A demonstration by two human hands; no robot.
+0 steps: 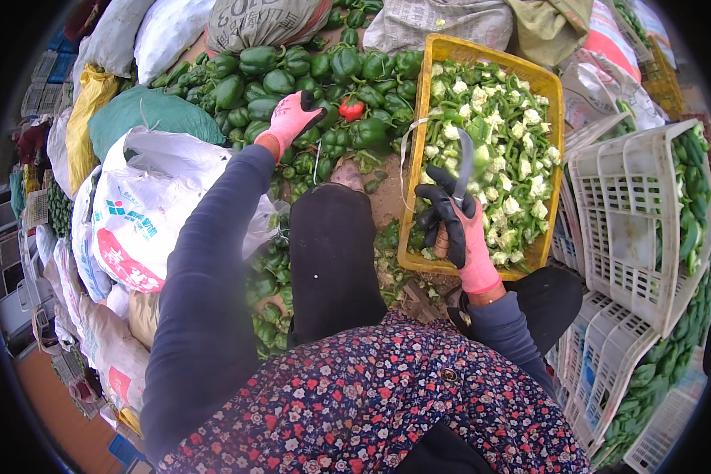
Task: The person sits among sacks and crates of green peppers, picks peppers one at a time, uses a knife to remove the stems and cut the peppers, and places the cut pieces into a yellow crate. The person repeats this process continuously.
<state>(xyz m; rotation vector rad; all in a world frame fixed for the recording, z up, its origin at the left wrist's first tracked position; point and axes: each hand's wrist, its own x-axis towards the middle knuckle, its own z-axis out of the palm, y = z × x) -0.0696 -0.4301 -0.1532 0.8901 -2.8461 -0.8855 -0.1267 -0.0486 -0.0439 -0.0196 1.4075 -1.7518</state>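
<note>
My left hand [293, 120], in a pink glove with black fingertips, reaches over a pile of green bell peppers [263, 61]. Its fingers are partly curled, and whether they touch or grip a pepper cannot be told. One red pepper [351, 109] lies just to its right. In a matching glove, my right hand [462, 228] is closed round the wooden handle of a knife [466, 157], whose curved blade points up and away from me. That hand is above a yellow plastic crate [415, 178] filled with pale cut pepper cores and green stems [509, 154].
White plastic crates [622, 219] of green peppers stand stacked at the right. A white plastic bag [148, 201] and a green sack [148, 118] lie left. Woven sacks [438, 23] line the far side. My knee [332, 249] is between the pile and me.
</note>
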